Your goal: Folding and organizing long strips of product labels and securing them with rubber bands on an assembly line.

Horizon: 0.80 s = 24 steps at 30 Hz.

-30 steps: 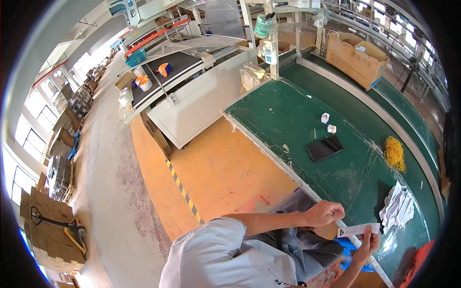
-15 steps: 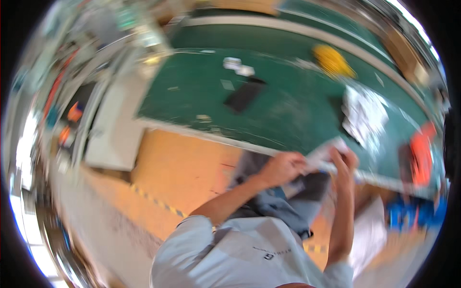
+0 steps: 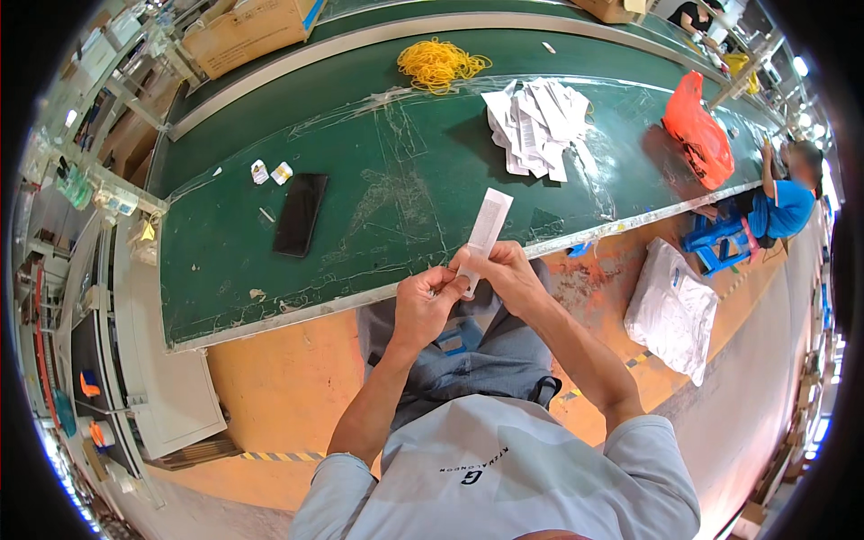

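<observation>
I see both hands, L (image 3: 423,301) & R (image 3: 499,267), pinching lower end of white strip (image 3: 484,225) at table (image 3: 378,207) edge; phone (image 3: 300,214) further left.

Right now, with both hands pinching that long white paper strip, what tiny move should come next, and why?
Probably ease the lower end apart. The left hand and the right hand both pinch the bottom of the white strip, which sticks up over the edge of the green table, so the work seems to be at that end. I cannot tell whether it has layers to peel.
</observation>
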Tool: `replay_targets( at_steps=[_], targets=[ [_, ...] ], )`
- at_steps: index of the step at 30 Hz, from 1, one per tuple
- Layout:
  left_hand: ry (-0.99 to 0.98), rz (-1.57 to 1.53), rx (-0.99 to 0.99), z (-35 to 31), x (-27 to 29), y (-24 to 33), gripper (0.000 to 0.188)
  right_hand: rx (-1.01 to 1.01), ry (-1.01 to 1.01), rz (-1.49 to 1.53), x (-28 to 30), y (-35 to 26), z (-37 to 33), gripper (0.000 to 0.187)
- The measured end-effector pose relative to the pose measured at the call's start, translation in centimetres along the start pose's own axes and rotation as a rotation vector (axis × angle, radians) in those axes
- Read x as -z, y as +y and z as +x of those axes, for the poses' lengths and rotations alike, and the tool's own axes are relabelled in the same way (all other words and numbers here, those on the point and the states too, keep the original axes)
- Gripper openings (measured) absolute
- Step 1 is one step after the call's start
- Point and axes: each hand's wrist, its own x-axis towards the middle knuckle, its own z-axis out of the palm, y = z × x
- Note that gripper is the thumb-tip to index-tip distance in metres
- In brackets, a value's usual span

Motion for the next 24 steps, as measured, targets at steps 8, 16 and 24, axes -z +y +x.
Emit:
replay_targets(
  at_steps=[8, 16, 24],
  targets=[
    [-0.045, 0.009, -0.005, -1.1, 0.4, -1.1, 0.013, 0.310, 0.373, 0.129, 8.2, -6.7, 4.4, 0.038],
    [-0.005, -0.162, 0.098, -0.1, -0.4, -1.3, 0.012, 0.055, 0.077, -0.075, 2.8, -3.4, 0.5, 0.036],
    [0.151, 0.076, -0.131, 1.2, 0.7, -0.7, 0.025, 0.178, 0.094, 0.020, 4.8, -4.5, 1.4, 0.018]
  ],
)
